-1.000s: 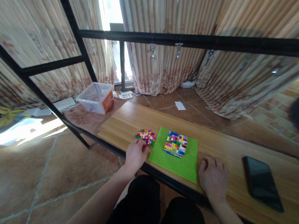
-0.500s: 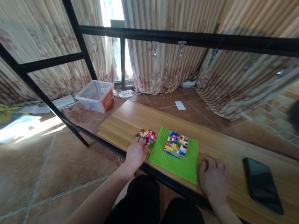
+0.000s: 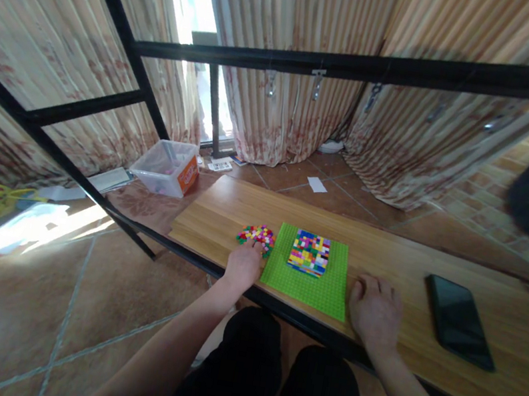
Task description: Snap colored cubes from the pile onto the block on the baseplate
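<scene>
Green studded baseplate point(image 3: 302, 290): lies flat on the wood-grain tabletop point(image 3: 221, 211), close to its near edge and between the two hands. Mounted on the baseplate, toward its far edge, is a multicoloured block of toy bricks point(image 3: 309, 253). Its outline is roughly square, so no long axis stands out.

Governing relation: the pile of loose toy bricks point(image 3: 258, 233) sits directly on the tabletop, just beside the baseplate's left edge. It lies straight ahead of the left hand point(image 3: 244, 264), which is the nearer hand. The block lies to the right of the pile, across that edge.

Left hand: palm down, fingers bent and touching the near side of the pile. Whether a brick is pinched cannot be told. Right hand point(image 3: 377, 311): rests on the tabletop just beside the baseplate's right edge, fingers loosely curved and a little apart, with nothing visible in its grasp. A black smartphone point(image 3: 461, 321) lies farther right, slanting toward the near edge.

Container: one clear plastic bin point(image 3: 157, 173) with an orange label, outside the tabletop's far-left corner. Its contents are too indistinct to identify.
</scene>
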`<state>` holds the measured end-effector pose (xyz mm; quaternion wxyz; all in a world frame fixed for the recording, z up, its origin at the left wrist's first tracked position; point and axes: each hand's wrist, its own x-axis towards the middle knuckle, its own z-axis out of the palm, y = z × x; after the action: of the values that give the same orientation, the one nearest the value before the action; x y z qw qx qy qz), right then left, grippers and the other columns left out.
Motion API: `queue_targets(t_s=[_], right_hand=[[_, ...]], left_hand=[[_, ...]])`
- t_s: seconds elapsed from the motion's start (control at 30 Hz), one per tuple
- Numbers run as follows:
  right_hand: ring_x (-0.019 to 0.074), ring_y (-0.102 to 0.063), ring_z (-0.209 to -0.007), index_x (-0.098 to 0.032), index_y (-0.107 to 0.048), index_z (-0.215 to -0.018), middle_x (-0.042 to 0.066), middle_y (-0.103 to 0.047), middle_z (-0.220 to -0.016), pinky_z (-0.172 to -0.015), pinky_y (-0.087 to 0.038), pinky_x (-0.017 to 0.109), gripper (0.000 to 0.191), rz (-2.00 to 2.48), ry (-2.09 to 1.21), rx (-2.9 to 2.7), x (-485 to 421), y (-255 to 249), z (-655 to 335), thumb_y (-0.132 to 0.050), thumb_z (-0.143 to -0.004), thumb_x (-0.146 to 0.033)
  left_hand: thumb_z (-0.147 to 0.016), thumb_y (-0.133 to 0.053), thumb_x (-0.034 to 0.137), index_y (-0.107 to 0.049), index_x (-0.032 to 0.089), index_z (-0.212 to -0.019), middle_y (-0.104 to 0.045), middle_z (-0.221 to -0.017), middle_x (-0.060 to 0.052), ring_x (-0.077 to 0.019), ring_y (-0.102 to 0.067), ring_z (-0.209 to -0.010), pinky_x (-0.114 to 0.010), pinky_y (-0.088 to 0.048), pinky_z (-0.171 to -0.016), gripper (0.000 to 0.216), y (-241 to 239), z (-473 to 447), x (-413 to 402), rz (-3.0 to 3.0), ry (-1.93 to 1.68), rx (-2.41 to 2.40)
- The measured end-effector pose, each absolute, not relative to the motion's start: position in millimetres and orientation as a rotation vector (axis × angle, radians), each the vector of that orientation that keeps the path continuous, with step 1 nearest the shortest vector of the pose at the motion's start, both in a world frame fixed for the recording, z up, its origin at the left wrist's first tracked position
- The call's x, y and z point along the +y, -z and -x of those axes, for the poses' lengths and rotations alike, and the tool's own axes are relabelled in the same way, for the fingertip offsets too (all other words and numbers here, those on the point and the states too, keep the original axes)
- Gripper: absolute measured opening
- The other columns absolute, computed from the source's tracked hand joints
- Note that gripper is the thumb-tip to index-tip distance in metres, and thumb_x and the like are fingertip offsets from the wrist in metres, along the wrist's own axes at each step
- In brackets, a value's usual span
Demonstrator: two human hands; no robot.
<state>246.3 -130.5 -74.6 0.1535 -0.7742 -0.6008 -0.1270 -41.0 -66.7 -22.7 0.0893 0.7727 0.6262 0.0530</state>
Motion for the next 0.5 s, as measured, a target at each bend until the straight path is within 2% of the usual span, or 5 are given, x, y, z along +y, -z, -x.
queue_targets(t_s=[0.17,0.3,0.4,0.5], right_hand=[[0.0295,-0.052,-0.097,-0.013,-0.066,-0.104,0.016,-0.065,-0.106,-0.080,-0.035,0.039,0.031,2.239,0.352,-1.703,-131.8,71.6,-243.9,-0.042,-0.093,-0.027],[0.0296,-0.052,-0.097,-0.012,-0.066,-0.104,0.017,-0.065,-0.107,-0.080,-0.035,0.039,0.031,2.244,0.361,-1.707,-132.2,70.4,-242.6,-0.041,-0.094,-0.028],[0.0293,-0.053,-0.097,-0.012,-0.066,-0.104,0.016,-0.066,-0.105,-0.080,-0.036,0.039,0.032,2.242,0.364,-1.719,-131.8,71.4,-243.4,-0.040,-0.094,-0.027],[0.0288,-0.053,-0.097,-0.012,-0.066,-0.105,0.016,-0.066,-0.103,-0.081,-0.036,0.039,0.032,2.235,0.369,-1.733,-131.1,72.8,-244.8,-0.040,-0.094,-0.026]], left_hand=[[-0.094,-0.038,0.012,-0.061,0.014,-0.108,-0.062,-0.111,-0.016,-0.0263,-0.061,-0.104,-0.035,-0.050,-0.089,0.027,35.1,43.6,-65.9,-2.368,-0.284,1.812],[-0.092,-0.040,0.010,-0.062,0.016,-0.108,-0.063,-0.111,-0.013,-0.0242,-0.060,-0.104,-0.034,-0.047,-0.092,0.028,40.5,46.1,-65.8,-2.399,-0.304,1.762],[-0.092,-0.039,0.009,-0.062,0.018,-0.109,-0.063,-0.113,-0.010,-0.0228,-0.060,-0.104,-0.031,-0.048,-0.089,0.030,40.6,47.0,-65.7,-2.398,-0.279,1.763],[-0.098,-0.035,0.017,-0.063,0.019,-0.111,-0.062,-0.114,-0.010,-0.0217,-0.061,-0.101,-0.029,-0.049,-0.084,0.031,39.0,47.3,-65.6,-2.384,-0.286,1.772]])
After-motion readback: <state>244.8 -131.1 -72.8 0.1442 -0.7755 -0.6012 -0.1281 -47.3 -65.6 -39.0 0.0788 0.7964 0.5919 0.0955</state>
